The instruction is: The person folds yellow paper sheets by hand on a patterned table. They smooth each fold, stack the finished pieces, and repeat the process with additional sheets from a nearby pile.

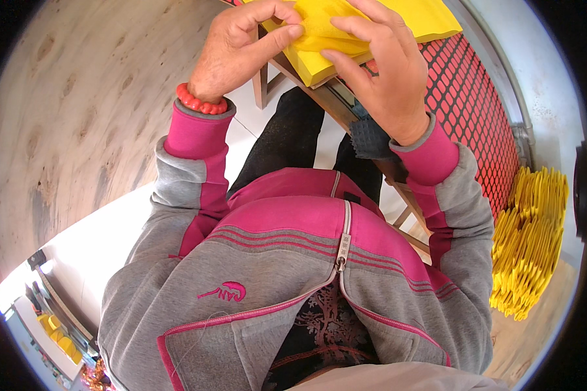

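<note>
Pinching the top yellow sheet [319, 29] at twelve o'clock, both hands [244, 49] [381, 68] risk creasing it crooked or dragging the stack [430, 19] off the tabletop [319, 98].

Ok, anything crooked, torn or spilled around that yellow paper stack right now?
Nothing stands out. Both hands, left hand and right hand, rest on the yellow paper stack, pinching its top sheet, which is creased where they hold it. The folded yellow pieces by the red mesh lie in a tidy fan.
</note>
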Motion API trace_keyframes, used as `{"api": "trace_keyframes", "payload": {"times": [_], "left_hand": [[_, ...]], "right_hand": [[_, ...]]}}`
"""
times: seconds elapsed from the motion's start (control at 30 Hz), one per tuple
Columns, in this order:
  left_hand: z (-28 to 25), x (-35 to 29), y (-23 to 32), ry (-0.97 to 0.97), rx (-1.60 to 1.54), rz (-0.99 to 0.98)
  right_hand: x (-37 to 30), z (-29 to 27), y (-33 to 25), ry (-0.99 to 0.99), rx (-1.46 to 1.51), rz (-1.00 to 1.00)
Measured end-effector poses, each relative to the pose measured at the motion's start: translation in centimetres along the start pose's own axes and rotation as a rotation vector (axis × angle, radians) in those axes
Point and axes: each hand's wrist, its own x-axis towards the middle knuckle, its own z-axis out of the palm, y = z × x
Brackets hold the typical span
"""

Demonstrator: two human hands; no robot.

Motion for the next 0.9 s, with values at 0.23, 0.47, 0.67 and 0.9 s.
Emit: {"api": "trace_keyframes", "payload": {"times": [0.23, 0.47, 0.67, 0.9], "left_hand": [[0.2, 0.0, -0.1, 0.023, -0.012, 0.017], [1.4, 0.0, 0.3, 0.067, -0.237, -0.038], [1.7, 0.2, -0.4, 0.106, -0.379, -0.018], [1.2, -0.1, -1.0, 0.078, -0.361, -0.009]], "right_hand": [[0.1, 0.1, 0.4, 0.041, 0.000, -0.106], [0.2, -0.2, 0.1, -0.073, 0.046, -0.011], [0.2, 0.1, 0.0, -0.081, 0.110, 0.095], [0.1, 0.3, 0.1, -0.079, 0.145, 0.119]]}}
